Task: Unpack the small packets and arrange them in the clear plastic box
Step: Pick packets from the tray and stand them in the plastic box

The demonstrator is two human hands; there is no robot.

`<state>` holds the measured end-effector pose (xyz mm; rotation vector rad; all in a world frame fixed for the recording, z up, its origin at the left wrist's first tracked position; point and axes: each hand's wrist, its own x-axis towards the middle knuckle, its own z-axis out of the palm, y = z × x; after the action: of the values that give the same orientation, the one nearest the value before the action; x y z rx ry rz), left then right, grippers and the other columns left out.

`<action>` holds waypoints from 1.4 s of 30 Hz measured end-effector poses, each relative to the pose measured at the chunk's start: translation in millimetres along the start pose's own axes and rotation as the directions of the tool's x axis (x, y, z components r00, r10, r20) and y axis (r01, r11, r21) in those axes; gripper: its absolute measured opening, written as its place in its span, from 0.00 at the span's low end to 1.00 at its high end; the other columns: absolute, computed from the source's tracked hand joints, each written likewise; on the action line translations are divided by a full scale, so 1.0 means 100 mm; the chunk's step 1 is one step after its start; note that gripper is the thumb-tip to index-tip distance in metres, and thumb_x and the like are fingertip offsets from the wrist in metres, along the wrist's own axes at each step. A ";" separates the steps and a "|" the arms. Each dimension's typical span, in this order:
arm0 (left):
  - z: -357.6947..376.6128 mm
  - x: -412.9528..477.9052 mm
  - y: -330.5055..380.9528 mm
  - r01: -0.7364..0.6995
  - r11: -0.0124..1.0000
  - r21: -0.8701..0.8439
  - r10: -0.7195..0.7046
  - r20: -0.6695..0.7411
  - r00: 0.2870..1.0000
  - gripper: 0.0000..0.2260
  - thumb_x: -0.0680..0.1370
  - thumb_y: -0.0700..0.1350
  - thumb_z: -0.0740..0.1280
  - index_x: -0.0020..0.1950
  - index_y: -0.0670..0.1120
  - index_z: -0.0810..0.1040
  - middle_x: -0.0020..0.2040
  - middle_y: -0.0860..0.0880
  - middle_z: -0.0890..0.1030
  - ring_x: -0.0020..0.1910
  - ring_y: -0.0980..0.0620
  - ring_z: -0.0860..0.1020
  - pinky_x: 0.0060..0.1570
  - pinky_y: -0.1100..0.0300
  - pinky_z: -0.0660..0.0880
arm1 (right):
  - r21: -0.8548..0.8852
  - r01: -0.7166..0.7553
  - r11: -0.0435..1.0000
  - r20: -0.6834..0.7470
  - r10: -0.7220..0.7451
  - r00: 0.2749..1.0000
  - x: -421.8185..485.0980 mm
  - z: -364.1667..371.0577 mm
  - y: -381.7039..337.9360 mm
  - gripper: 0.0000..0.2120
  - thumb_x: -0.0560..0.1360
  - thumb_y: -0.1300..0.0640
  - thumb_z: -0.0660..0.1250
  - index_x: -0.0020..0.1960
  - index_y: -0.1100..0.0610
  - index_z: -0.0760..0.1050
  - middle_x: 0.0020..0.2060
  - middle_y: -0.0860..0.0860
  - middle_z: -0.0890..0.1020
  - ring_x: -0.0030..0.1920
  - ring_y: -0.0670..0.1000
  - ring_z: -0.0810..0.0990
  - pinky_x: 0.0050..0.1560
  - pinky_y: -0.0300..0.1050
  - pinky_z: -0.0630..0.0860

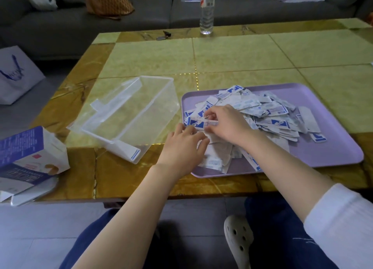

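The bench (242, 56) is carrying a lilac tray (333, 151) and, just left of it, the clear plastic box (113, 115). Small packets (272, 115) are lying heaped on the tray. The right hand (228, 125) fingers are pinching one packet (210, 124). The left hand (181, 147) fingers are resting loosely on the heap's near edge.

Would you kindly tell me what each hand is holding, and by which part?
The right hand pinches a blue-and-white packet near its right end. The left hand rests on the pile; whether it grips anything cannot be told.
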<state>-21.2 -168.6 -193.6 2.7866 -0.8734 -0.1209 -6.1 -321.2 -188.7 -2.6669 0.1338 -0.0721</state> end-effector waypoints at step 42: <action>-0.11 -0.09 -0.01 0.111 0.781 -0.614 -0.243 -0.136 0.961 0.25 0.80 0.55 0.55 0.74 0.47 0.55 0.70 0.47 0.64 0.63 0.49 0.71 0.59 0.57 0.69 | -0.096 0.180 0.979 0.086 -0.172 0.981 -0.40 -0.19 -0.17 0.07 0.75 0.58 0.67 0.53 0.54 0.77 0.45 0.51 0.82 0.47 0.53 0.78 0.43 0.45 0.71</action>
<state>-26.7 -160.7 -182.8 2.2125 -0.4116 -0.1107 -45.9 -310.1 -165.4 -2.7746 -0.1280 -0.0192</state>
